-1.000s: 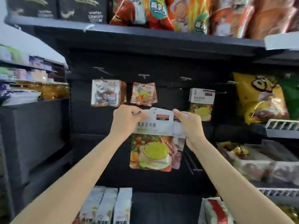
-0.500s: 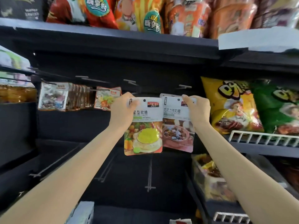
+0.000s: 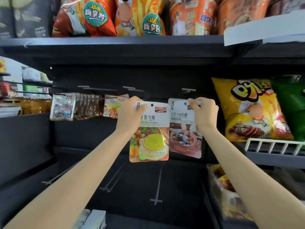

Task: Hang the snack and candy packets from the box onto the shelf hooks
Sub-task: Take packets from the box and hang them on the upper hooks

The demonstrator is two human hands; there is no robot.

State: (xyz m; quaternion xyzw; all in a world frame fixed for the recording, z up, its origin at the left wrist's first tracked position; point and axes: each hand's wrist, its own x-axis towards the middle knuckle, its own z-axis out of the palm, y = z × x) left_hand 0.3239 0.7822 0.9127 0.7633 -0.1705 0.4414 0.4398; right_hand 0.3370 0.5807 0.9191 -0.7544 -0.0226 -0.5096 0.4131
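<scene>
- The left hand [image 3: 130,115] pinches the top of the yellow candy bag [image 3: 149,142]; it hangs straight down below the fingers.
- The right hand [image 3: 203,113] pinches the brown candy bag [image 3: 184,139] the same way.

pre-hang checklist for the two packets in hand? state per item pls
1. Left hand grips the gummy packet by its top: ok.
2. Right hand pinches the top of the chocolate candy packet: ok.
3. Hang holes of both packets uncovered by fingers: ok.
4. Bare hook above the chocolate candy packet: ok.
5. Either hole already threaded on a hook: cannot tell.
6. Packets apart: not ok, the gummy packet's edge overlaps the chocolate one.
</scene>
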